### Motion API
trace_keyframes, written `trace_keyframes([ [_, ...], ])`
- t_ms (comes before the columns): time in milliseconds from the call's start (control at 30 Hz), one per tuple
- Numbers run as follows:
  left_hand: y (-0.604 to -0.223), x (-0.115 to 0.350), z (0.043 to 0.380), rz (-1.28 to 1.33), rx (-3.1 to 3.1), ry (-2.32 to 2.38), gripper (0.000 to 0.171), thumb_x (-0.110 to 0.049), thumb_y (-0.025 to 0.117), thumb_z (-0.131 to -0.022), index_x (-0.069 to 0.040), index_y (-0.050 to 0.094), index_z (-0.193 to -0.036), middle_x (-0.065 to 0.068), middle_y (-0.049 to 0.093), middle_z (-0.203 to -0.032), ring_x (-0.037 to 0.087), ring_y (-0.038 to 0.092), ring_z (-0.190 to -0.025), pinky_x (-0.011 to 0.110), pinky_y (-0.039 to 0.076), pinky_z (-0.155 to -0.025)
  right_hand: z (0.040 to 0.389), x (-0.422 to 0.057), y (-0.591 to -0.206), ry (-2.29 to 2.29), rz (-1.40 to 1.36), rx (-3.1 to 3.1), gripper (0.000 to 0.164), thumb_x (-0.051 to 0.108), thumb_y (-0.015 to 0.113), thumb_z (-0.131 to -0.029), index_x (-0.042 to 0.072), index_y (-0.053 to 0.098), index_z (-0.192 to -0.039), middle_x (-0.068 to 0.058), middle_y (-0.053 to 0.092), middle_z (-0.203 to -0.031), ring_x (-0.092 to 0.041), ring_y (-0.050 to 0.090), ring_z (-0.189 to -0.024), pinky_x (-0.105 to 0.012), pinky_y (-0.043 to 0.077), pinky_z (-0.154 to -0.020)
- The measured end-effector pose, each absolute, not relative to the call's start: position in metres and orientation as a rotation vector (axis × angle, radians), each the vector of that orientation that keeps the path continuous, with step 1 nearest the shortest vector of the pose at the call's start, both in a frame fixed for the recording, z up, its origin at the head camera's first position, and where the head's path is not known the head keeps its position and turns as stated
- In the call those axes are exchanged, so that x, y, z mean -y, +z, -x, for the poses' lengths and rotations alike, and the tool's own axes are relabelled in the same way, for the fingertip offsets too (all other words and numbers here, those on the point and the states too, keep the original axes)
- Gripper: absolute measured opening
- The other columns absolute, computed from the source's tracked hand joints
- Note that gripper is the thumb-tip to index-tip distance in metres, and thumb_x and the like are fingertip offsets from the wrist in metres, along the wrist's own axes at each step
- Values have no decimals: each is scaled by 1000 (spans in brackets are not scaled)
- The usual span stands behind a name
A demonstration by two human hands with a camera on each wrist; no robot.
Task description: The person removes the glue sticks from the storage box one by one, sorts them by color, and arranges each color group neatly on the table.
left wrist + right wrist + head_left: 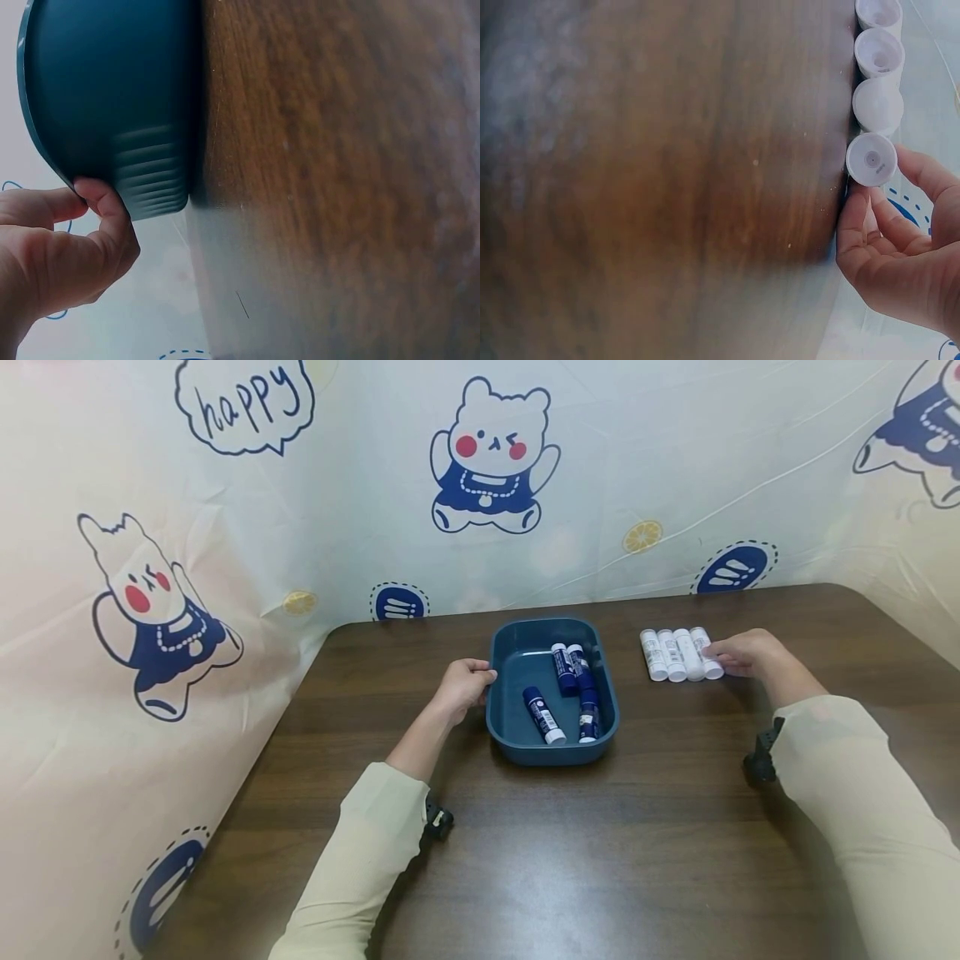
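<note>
A dark teal plastic bin [551, 755] stands on the table, with several blue-and-white glue sticks [543, 714] lying inside it. At its left side my left hand [461, 687] pinches the rim between thumb and fingers; the left wrist view shows this hand [79, 251] at the edge of the bin [105, 90]. Right of the bin, several white glue sticks [671, 656] lie side by side in a row. My right hand [752, 658] grips the rightmost white glue stick [871, 159], thumb on one side and fingers on the other in the right wrist view.
Under everything is a dark brown wooden table [547, 860]. Behind and to the left hangs a pale sheet [360, 485] printed with cartoon bears, meeting the table's back edge. Small black devices [761, 758] are strapped at both wrists.
</note>
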State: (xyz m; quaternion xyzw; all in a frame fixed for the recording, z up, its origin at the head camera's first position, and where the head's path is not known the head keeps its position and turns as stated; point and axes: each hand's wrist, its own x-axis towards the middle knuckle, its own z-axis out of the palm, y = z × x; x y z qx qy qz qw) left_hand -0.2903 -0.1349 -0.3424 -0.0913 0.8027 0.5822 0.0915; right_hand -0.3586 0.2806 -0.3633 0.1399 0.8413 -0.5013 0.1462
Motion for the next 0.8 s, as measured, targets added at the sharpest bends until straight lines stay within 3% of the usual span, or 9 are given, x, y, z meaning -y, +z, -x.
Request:
trace_keyframes([
  [233,-342,135,290,266,-2390,1727,32,-12,50,-96,2,51,-124,19,57,-112,22,55,-80,31,50,-74,356,-278,-359,-1460,-425,-2418,68,18,66,-85,-18,31,-131,-23,46,-117,-7,55,-68,-25,51,-73],
  [500,-342,135,291,274,-2382,1726,34,-13,50,-96,3,50,-126,19,56,-116,25,55,-86,33,50,-77,357,-281,-355,-1547,-442,-2395,57,12,65,-84,-16,37,-125,1,58,-72,-8,59,-64,-25,52,-70],
  [633,-342,135,291,272,-2369,1736,35,-12,49,-96,4,48,-127,20,55,-117,26,56,-88,33,50,-79,357,-282,-352,-1551,-403,-2405,45,11,63,-86,-14,42,-116,2,59,-67,-8,59,-62,-23,52,-65],
  [800,-342,135,290,269,-2367,1739,35,-12,49,-96,4,48,-128,20,55,-117,26,56,-88,34,50,-80,355,-279,-346,-1564,-387,-2408,49,11,61,-87,-16,39,-120,1,60,-68,-8,61,-63,-23,52,-65],
])
